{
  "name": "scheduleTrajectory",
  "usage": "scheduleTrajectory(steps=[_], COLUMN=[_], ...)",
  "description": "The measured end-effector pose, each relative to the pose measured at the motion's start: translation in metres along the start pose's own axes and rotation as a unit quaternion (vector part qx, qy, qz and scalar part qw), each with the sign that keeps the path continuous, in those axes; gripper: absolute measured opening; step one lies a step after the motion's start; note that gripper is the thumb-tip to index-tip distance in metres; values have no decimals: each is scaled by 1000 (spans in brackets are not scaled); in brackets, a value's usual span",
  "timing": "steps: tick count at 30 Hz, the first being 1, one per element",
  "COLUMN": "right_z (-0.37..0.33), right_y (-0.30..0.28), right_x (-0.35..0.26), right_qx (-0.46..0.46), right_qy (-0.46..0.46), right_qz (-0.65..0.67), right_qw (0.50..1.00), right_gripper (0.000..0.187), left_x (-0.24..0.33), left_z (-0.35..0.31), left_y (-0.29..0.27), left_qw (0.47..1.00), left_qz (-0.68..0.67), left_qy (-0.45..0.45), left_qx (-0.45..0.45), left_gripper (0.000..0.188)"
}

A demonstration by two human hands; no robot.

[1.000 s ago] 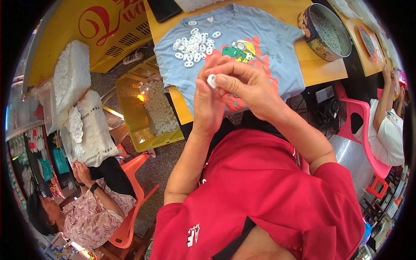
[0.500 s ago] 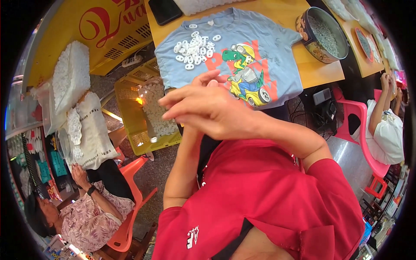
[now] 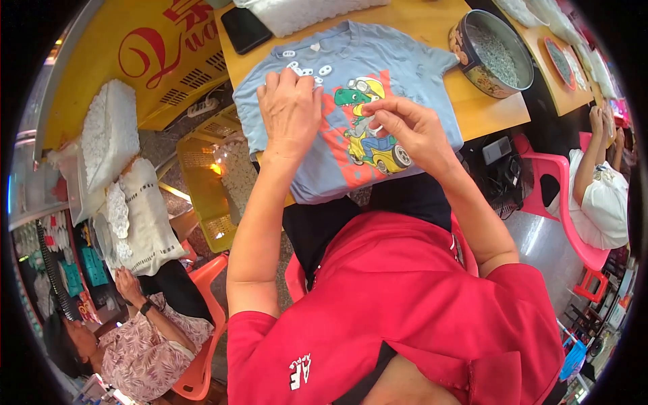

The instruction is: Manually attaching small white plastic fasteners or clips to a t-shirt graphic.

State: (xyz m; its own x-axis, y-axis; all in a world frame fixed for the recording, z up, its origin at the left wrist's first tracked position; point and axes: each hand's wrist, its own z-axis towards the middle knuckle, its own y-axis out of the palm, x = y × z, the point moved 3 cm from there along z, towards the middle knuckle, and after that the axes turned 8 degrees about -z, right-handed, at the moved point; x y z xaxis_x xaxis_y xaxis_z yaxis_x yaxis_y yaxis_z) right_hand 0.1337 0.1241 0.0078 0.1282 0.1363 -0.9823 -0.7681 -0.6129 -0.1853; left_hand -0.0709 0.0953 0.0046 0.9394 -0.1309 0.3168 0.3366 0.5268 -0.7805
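Note:
A grey-blue T-shirt [image 3: 307,179] with a cartoon dinosaur on a scooter is spread over the table edge and my lap. Small white oval plastic pieces with two holes [image 3: 325,69] lie near its collar. My left hand [image 3: 290,111] is palm down over them, its fingers bent and close together. It covers most of the group, and its fingertips are hidden. Above the dinosaur print, my right hand [image 3: 413,131] is closed in a pinch. Something small and pale shows at its fingertips, too small to name.
On the table [image 3: 472,111] stand a round tin [image 3: 503,57] of small grey metallic bits, a black phone [image 3: 245,30] and a white bag [image 3: 304,13]. A yellow crate [image 3: 196,158] is at left. Seated people are at left [image 3: 155,337] and right [image 3: 604,196].
My hands were together, one over the other, in front of the shirt. They have parted: the left went forward onto the white pieces, the right moved right into a pinch.

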Motion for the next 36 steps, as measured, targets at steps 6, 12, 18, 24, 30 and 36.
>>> scheduleTrajectory(steps=[6, 12, 18, 24, 30, 36], right_z=[-7, -1, 5, 15, 16, 16], right_y=[-7, -12, -11, 1, 10, 9], right_x=[7, 11, 7, -9, -18, -17], right_qx=[3, -10, 4, 18, 12, 15], right_qy=[21, 29, 42, 35, 0, 17], right_qz=[9, 36, 56, 73, 90, 129], right_qw=[1000, 999, 998, 997, 996, 991], right_gripper=[23, 25, 25, 26, 25, 23], left_x=[-2, -7, 3, 26, 44, 56], left_z=[14, 16, 14, -8, -24, -36], left_y=[10, 11, -3, -9, -15, -18], left_qw=[998, 998, 939, 717, 665, 673], left_qz=[20, -23, -302, -624, -679, -674], left_qy=[-9, -17, -153, -304, -309, -305], left_qx=[-54, -61, -58, -61, -17, -13], left_gripper=[12, 12, 10, 15, 15, 17])
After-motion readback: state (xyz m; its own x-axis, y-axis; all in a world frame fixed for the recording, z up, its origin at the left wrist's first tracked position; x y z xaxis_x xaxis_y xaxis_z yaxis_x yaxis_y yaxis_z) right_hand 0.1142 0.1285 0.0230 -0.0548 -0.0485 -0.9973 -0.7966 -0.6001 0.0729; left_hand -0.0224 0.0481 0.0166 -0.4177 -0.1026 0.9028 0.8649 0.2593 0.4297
